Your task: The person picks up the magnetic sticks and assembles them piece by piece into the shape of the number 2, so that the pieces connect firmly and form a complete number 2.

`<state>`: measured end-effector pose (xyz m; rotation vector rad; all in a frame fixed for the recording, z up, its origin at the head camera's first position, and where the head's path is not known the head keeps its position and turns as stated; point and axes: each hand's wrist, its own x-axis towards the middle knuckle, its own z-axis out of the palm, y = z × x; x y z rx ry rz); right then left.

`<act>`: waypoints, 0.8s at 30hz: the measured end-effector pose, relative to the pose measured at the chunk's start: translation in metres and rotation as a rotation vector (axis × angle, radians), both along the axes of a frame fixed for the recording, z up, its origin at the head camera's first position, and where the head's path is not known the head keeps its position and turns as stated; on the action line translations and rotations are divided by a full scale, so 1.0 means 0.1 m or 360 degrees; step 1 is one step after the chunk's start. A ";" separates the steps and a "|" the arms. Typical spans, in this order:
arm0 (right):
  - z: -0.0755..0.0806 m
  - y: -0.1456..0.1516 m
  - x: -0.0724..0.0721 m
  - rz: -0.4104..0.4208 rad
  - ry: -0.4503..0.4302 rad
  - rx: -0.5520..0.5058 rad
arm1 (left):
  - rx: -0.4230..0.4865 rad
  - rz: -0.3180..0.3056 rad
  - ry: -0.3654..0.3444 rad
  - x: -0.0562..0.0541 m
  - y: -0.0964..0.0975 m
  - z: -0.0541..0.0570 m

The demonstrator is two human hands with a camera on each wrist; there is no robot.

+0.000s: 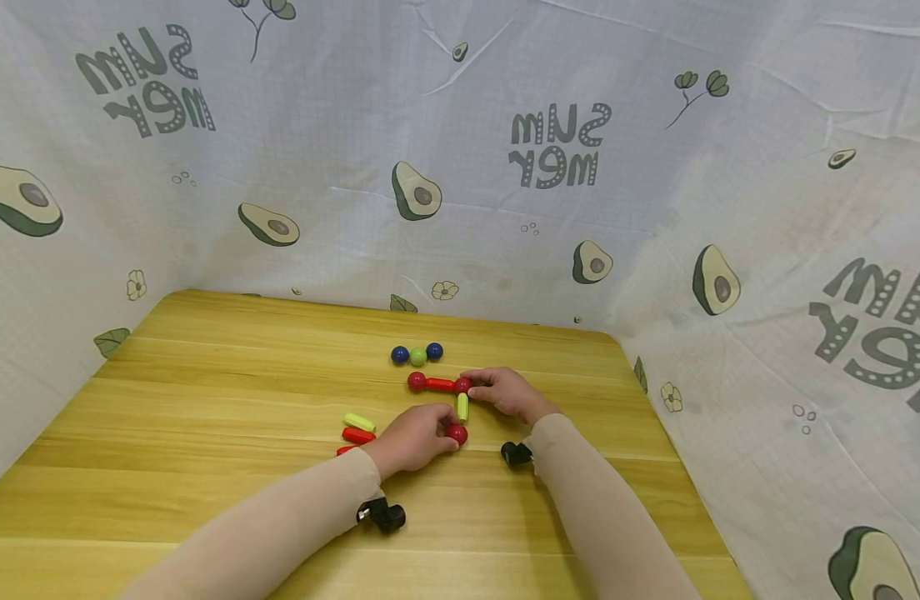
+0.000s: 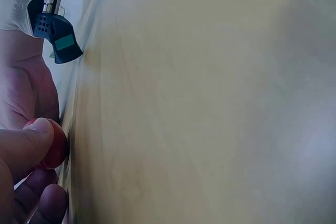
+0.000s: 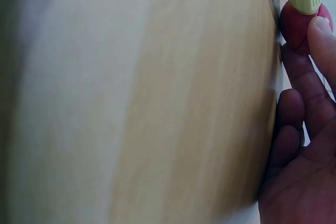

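Note:
On the wooden table, a red ball [image 1: 417,382], a red rod [image 1: 440,385] and a second red ball [image 1: 463,386] form a line. From that second ball a yellow-green rod [image 1: 462,407] runs toward the person, with another red ball [image 1: 457,433] at its near end. My left hand [image 1: 415,435] pinches this near ball between thumb and fingers. With thumb and fingertips, my right hand [image 1: 507,392] grips the corner ball, which meets the yellow-green rod in the right wrist view. Whether the near ball touches the rod, I cannot tell.
Beyond the red pieces lie two blue balls [image 1: 400,356] with a green ball [image 1: 418,357] between them. Left of my left hand are a loose yellow-green rod [image 1: 359,422] and red rods [image 1: 358,435], one partly hidden. A patterned cloth [image 1: 340,242] hangs around the table.

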<state>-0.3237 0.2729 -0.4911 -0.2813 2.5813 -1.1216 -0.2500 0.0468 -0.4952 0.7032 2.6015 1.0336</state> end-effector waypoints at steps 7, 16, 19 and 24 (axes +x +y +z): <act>0.01 0.00 0.00 0.0007 0.0002 0.0018 | 0.0019 0.0028 0.0009 0.00 0.03 -0.01; 0.01 -0.01 0.00 -0.0008 -0.0020 -0.0002 | 0.0037 0.0049 0.0014 -0.01 0.04 -0.04; 0.01 -0.01 0.00 -0.0006 -0.0024 -0.0004 | 0.0041 0.0054 0.0020 -0.02 0.05 -0.05; 0.02 -0.01 0.00 0.0002 -0.0029 -0.0015 | 0.0042 0.0069 0.0036 -0.03 0.06 -0.05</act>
